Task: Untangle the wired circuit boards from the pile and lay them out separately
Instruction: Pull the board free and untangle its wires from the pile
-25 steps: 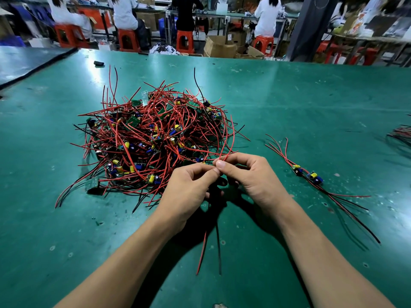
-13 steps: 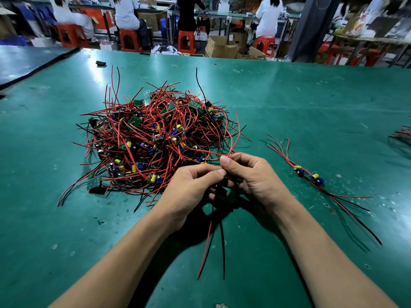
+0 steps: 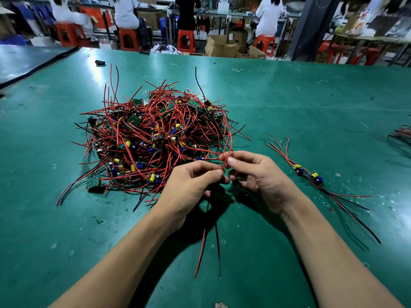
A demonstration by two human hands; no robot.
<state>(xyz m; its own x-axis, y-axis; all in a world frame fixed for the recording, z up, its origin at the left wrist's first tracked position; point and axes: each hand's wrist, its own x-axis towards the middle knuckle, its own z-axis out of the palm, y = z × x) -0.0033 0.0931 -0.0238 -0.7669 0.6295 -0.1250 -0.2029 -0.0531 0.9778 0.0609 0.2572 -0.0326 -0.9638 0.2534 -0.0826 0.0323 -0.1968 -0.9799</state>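
Note:
A tangled pile of small circuit boards (image 3: 153,138) with red and black wires lies on the green table (image 3: 311,103), left of centre. At the pile's near right edge my left hand (image 3: 193,185) pinches red wires that rise back into the pile. A red and a black wire (image 3: 209,238) hang from under that hand toward me. Close beside it, my right hand (image 3: 260,176) pinches the same red wires between thumb and forefinger. The board held under my hands is hidden. To the right lie separated boards (image 3: 308,174) with wires stretched out.
A small black object (image 3: 100,62) sits at the far left of the table. More wires (image 3: 401,135) show at the right edge. Beyond the far table edge, people sit on orange stools (image 3: 127,38) among cardboard boxes (image 3: 220,46). A second green table (image 3: 24,60) stands at the left.
My hands have lifted slightly and drawn the red wires up out of the pile's edge. The hanging red and black wires have slid a little toward me. The pile has barely shifted.

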